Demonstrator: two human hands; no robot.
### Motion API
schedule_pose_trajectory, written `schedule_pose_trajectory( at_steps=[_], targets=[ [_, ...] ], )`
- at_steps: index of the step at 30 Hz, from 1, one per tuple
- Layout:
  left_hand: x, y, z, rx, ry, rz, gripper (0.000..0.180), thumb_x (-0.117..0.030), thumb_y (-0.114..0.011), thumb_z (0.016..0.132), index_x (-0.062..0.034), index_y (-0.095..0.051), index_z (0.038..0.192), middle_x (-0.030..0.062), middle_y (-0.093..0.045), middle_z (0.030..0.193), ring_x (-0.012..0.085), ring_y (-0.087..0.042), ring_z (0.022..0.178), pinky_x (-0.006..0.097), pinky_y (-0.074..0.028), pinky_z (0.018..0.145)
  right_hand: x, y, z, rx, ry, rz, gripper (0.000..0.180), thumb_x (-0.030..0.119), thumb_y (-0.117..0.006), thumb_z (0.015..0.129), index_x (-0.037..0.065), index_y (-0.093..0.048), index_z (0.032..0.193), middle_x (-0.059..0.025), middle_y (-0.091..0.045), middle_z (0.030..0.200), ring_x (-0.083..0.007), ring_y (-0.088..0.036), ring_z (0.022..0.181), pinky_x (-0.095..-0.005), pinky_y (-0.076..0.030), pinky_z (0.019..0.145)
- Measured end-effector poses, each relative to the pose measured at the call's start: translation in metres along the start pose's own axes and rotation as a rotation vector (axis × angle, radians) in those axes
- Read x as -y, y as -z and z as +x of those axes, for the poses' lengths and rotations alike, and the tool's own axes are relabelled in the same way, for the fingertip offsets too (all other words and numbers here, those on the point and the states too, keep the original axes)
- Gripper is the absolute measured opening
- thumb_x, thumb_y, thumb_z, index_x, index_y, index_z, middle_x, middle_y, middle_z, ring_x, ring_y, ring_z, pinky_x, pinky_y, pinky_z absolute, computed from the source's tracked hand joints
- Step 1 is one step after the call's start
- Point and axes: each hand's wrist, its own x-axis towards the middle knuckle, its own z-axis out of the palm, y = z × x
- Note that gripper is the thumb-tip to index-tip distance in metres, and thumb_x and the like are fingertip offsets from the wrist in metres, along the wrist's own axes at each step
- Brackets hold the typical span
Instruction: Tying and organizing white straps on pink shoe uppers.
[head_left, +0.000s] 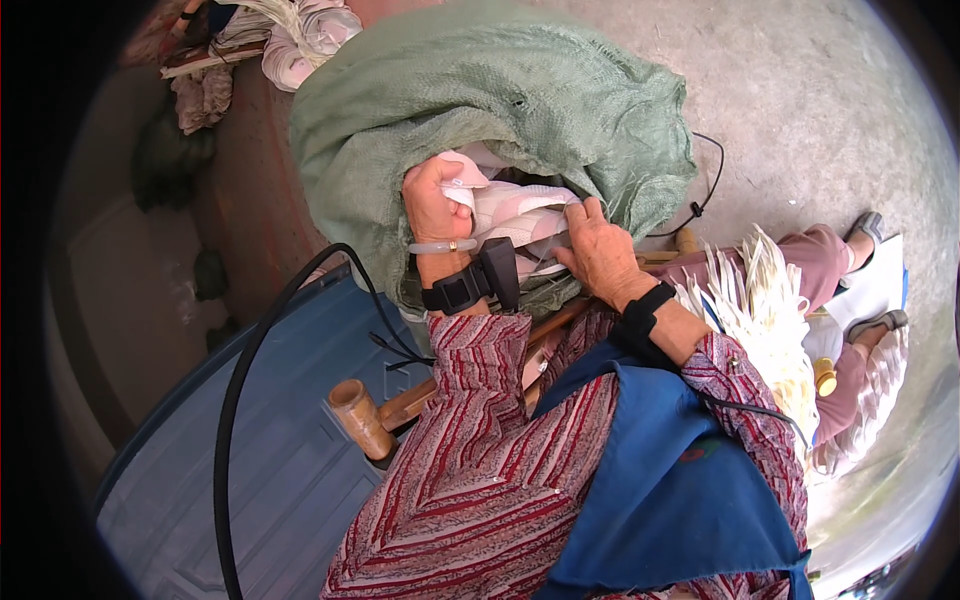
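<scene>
A large green woven sack [490, 75] stands in front of me with its mouth gaping toward me. Inside lie pink and white patterned fabric pieces [520, 205]. My left hand [438, 205] is at the left of the mouth, its fingers closed on a pale pink fabric piece [462, 172]. At the right of the mouth is my right hand [600, 255], fingers bent against the fabric and the sack's rim. What its fingertips pinch is hidden. Black straps circle both my wrists, and a black block sits on the left one.
A wooden cylinder on a bar [360, 415] rests on a blue panelled surface [270, 450] at left. A thick black cable [245, 380] arcs beside it. White strips [760, 340] hang at right, near another person's legs [815, 260]. More fabric bundles [305, 40] lie far left.
</scene>
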Motion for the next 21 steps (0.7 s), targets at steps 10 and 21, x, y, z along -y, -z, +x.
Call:
schedule_pose_trajectory(
  at_steps=[10,21],
  targets=[
    [-0.038,-0.007,-0.05,0.319,-0.226,-0.139,0.02,-0.003,-0.05,0.071,0.0016,-0.052,0.09,0.0081,-0.055,0.064,0.0069,-0.036,0.033,0.02,-0.032,0.028,0.015,0.046,0.005,-0.21,0.271,-0.167,0.009,0.015,-0.058,0.072,0.009,-0.054,0.076,-0.0074,-0.058,0.072,-0.0262,-0.06,0.058,-0.0363,-0.046,0.054],
    [-0.049,-0.066,-0.076,0.513,-0.322,-0.132,0.016,-0.006,-0.053,0.078,0.0004,-0.051,0.092,0.0075,-0.056,0.067,0.0053,-0.037,0.038,0.021,-0.037,0.034,0.018,0.145,0.009,-0.389,0.254,-0.313,0.012,0.017,-0.062,0.071,0.01,-0.053,0.075,-0.0058,-0.056,0.073,-0.0271,-0.057,0.06,-0.0359,-0.044,0.055]
  ],
)
